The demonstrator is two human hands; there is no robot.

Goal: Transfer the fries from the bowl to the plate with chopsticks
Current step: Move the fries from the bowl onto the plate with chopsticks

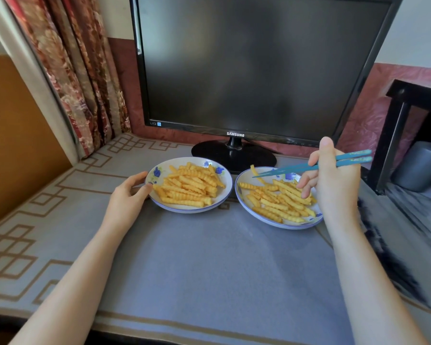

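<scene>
At centre frame two fry-laden dishes sit side by side on the bench [209, 257]; which is bowl and which plate cannot be told. The left hand [128, 195] grips the rim of the left dish [159, 202]. The right hand [334, 180] grasps blue chopsticks [309, 165], whose tips pinch one fry [253, 170] above the right dish [244, 207]. Risk: the slim, ridged fry is held near one end, so it may pivot, slip and drop onto the bench.
</scene>
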